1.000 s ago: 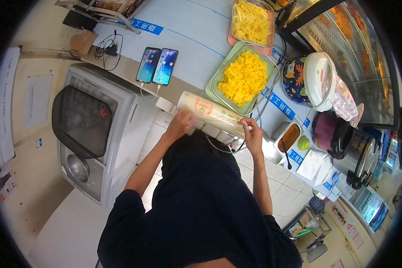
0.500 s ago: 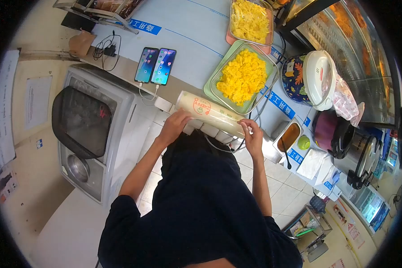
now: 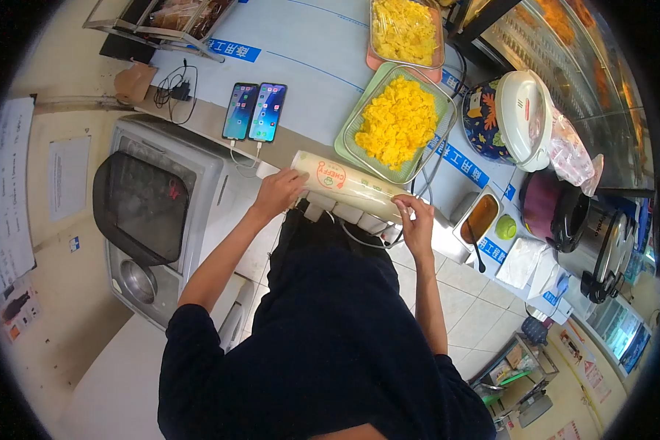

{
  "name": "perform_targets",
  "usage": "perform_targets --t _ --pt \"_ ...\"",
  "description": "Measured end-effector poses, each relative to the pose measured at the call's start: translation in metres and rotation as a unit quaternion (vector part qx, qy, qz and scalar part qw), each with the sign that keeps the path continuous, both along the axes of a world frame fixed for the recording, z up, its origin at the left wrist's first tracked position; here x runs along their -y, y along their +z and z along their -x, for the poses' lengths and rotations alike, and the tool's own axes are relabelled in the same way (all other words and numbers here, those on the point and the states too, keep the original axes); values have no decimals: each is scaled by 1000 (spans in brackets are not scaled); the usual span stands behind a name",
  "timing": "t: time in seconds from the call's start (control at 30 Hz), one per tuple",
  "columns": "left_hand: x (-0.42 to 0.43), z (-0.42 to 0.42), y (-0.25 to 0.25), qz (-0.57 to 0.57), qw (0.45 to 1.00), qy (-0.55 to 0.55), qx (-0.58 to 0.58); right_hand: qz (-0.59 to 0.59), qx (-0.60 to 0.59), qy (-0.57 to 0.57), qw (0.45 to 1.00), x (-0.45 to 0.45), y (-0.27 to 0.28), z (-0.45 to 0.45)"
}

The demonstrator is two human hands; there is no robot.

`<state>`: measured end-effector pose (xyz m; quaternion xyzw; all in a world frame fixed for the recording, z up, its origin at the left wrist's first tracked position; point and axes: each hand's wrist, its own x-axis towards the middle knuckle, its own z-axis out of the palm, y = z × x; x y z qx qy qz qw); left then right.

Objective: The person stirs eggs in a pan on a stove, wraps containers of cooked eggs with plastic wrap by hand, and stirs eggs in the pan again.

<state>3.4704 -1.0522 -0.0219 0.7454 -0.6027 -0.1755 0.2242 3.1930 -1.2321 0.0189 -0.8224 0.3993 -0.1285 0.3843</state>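
Observation:
A long pale roll of cling film (image 3: 359,189), printed "CHEFFY" in red, lies at the counter's front edge. My left hand (image 3: 279,194) is closed at its left end, fingertips on the film. At the right end, my right hand (image 3: 418,224) is closed in a pinch against the film's near edge. Just behind the roll stands a wire-rimmed tray (image 3: 352,147) in green, heaped with yellow scrambled egg (image 3: 397,125). A similar pink tray (image 3: 375,60) farther back holds paler yellow food (image 3: 405,31).
Two phones (image 3: 240,114) on charging cables lie at the left. To the right are a patterned pot with a white lid (image 3: 524,121), a metal sauce container (image 3: 479,218), a green-topped item (image 3: 505,227) and cookers (image 3: 598,242). A glass-fronted machine (image 3: 147,202) stands left of me.
My left hand has slid left and slightly up to the roll's left end. The right hand stays pinched at the right end. The view has shifted slightly.

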Motion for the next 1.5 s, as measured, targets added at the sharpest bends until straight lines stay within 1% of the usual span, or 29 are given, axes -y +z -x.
perform_targets --t 0.13,0.23,0.3,0.33,0.37,0.4,0.43,0.5,0.53,0.6,0.67,0.73,0.77,0.8,0.83,0.9,0.93,1.0,1.03,1.07,1.1,1.17,1.2,1.27,1.3,1.37,1.4,1.43,1.5 --pt "-3 -8 0 -39 997 -54 47 26 5 -3 1000 -1 3 0" --pt "13 -13 41 1 987 -111 120 61 -39 16 997 -2 19 0" --pt "28 -12 75 132 975 -44 175 123 -34 20 992 -5 25 4" --pt "24 -14 71 134 974 -48 174 123 -35 15 992 -8 24 8" --pt "15 -17 61 28 998 -56 27 31 1 -13 999 -12 20 13" --pt "14 -21 60 -76 988 -62 -119 -58 41 -40 997 -11 23 14" --pt "15 -26 61 -69 989 -64 -114 -45 44 -53 997 -8 31 17" --pt "15 -29 89 -39 969 44 -242 -81 36 -76 993 -8 56 21" --pt "13 -27 105 -41 969 35 -241 -124 26 -84 988 -9 65 23" --pt "21 -29 143 -209 942 -89 -247 -110 37 -58 992 -4 110 24" --pt "35 -33 201 -181 947 -75 -255 -90 26 -12 996 0 160 27" --pt "42 -38 242 -185 940 -129 -257 -107 44 7 993 9 204 32" --pt "52 -41 263 -182 940 -134 -255 -156 52 79 983 16 229 31" --pt "62 -43 283 -175 920 -191 -294 -204 60 152 965 20 242 30" --pt "69 -43 293 -166 896 -246 -331 -199 61 149 967 25 243 30" --pt "99 -55 277 -155 917 -225 -290 -151 0 87 985 47 243 21" --pt "122 -62 261 -145 935 -201 -252 -28 4 101 994 70 229 10" --pt "178 -65 203 -128 916 -131 -356 72 -147 -12 986 116 165 -1" --pt "206 -69 153 -71 889 -116 -437 9 -102 -57 993 143 125 -9" --pt "233 -70 121 -37 901 -78 -424 -174 -43 -87 980 169 102 -16" --pt "259 -70 96 -3 911 -40 -411 -351 21 -111 930 191 82 -23" --pt "307 -71 38 64 915 6 -398 -347 206 -220 888 211 20 -46" --pt "326 -72 20 125 912 57 -386 -243 241 -249 906 221 -9 -57" --pt "360 -70 3 132 919 70 -366 -92 229 -278 928 227 -24 -71" --pt "374 -68 0 138 924 86 -347 -91 228 -280 928 232 -36 -70" --pt "399 -63 -7 120 937 82 -317 -238 306 -376 842 238 -56 -71" --pt "408 -61 -12 103 950 78 -285 -240 303 -380 840 237 -64 -70" --pt "414 -62 -16 96 950 77 -288 -187 256 -371 873 235 -72 -70" --pt "425 -64 -29 64 984 64 -151 -90 180 -367 908 224 -78 -82"
